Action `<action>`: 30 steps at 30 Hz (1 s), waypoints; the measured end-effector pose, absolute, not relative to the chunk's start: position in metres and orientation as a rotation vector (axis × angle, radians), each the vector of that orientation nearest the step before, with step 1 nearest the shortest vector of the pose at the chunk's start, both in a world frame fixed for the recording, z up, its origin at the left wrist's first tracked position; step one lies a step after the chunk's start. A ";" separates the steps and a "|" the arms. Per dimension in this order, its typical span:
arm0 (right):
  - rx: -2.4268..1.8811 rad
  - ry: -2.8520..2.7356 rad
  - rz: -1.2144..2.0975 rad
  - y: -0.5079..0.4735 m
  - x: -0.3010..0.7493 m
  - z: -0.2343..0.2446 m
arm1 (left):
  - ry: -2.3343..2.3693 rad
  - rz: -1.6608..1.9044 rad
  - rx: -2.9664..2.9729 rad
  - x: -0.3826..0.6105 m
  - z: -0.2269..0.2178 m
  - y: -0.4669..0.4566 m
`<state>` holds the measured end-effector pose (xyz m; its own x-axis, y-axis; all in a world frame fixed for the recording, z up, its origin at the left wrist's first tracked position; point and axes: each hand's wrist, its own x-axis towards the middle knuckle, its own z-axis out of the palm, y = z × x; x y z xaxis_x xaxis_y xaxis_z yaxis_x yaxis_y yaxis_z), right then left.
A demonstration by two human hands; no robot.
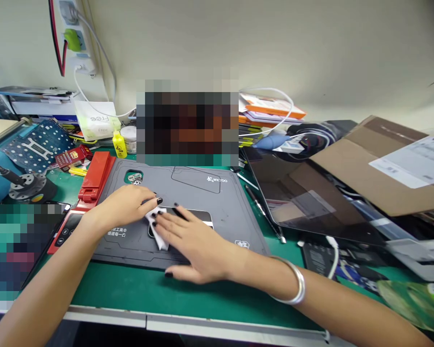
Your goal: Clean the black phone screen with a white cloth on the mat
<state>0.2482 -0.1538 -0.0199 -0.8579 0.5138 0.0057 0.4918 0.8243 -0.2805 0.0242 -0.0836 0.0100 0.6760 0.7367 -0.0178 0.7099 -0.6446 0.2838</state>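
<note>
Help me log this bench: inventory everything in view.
Cloth: 1, white, under fingers
Phone-like device: 1, black, on mat
Mat: 1, grey, on table
Table: 1, green, beneath
Hinged tool: 1, red, mat's left
Bottle: 1, yellow, back left
Panel: 1, glossy black, right
Carton: 1, brown, far right
Blower: 1, blue, back right
Power strip: 1, white, wall
Other clutter: mixed, sides and back; parts pixelated
Bracelet: 1, silver, right forearm
Left hand: 1, black-nailed, at cloth
Right hand: 1, black-nailed, on cloth
</note>
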 end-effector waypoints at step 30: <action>-0.856 -2.926 0.387 -0.154 0.253 -0.019 | 1.135 0.122 2.615 0.025 0.014 -0.086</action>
